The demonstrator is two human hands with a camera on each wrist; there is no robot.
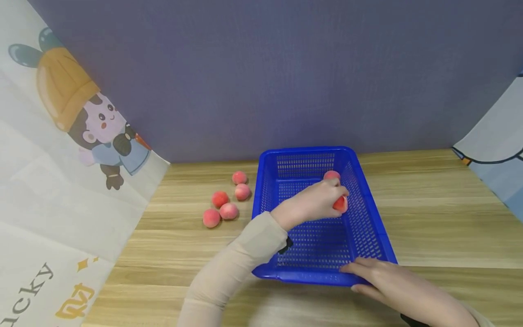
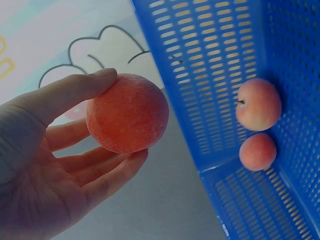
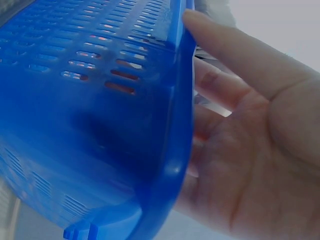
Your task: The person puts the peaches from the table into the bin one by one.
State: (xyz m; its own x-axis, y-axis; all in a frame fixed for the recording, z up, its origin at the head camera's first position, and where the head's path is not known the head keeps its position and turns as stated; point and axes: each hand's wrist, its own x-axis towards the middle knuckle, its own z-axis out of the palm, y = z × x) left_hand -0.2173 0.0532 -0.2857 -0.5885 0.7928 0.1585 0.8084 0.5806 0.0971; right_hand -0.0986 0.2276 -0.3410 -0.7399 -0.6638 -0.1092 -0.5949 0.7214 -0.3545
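My left hand point(image 1: 316, 200) is over the inside of the blue plastic basket point(image 1: 306, 275), near its right wall. Between its thumb and fingers it holds a reddish peach point(image 2: 127, 114). In the left wrist view, two more peaches, a larger one point(image 2: 259, 104) with a small stem and a smaller one point(image 2: 258, 151), lie side by side in the basket. The head view shows just one peach point(image 1: 332, 175) beyond the hand. At the basket's near right corner, my right hand point(image 1: 380, 278) grips the rim, with the thumb and fingers on opposite sides of it.
Left of the basket, several loose peaches point(image 1: 229, 211) lie in a group on the wood-grain table point(image 1: 163, 254). A dark grey-blue panel point(image 1: 286, 81) rises behind the table. Printed white sheets point(image 1: 37, 195) stand at the left and right.
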